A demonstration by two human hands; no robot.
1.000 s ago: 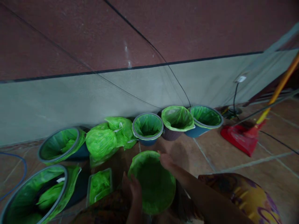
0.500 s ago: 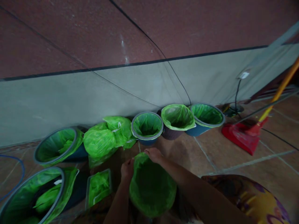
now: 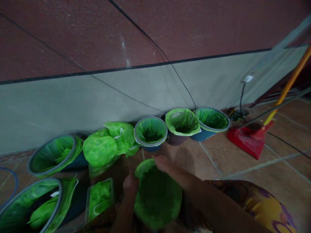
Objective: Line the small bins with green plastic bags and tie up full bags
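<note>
Close in front of me is a bin lined with a green trash bag (image 3: 157,216), the bag folded over its rim. My left hand (image 3: 130,184) is closed on the bag at the left side of the rim. At the far side of the rim, my right hand (image 3: 162,162) grips the same bag edge. The fingertips of both hands are partly hidden and a little blurred. The inside of the bin is dark, and its outer wall is mostly covered by the bag.
Three lined bins, a small one (image 3: 150,147), a brown one (image 3: 176,138) and a blue one (image 3: 201,135), stand along the wall. Tied green bags (image 3: 99,149), a tipped bin (image 3: 31,163), a larger tipped bin (image 3: 59,200) and a clear tub (image 3: 112,194) lie left. A red dustpan (image 3: 245,142) is right.
The left part of the bag rim has opened out slightly between my hands, and my left hand sits a little lower and further left. The whole view has shifted slightly.
</note>
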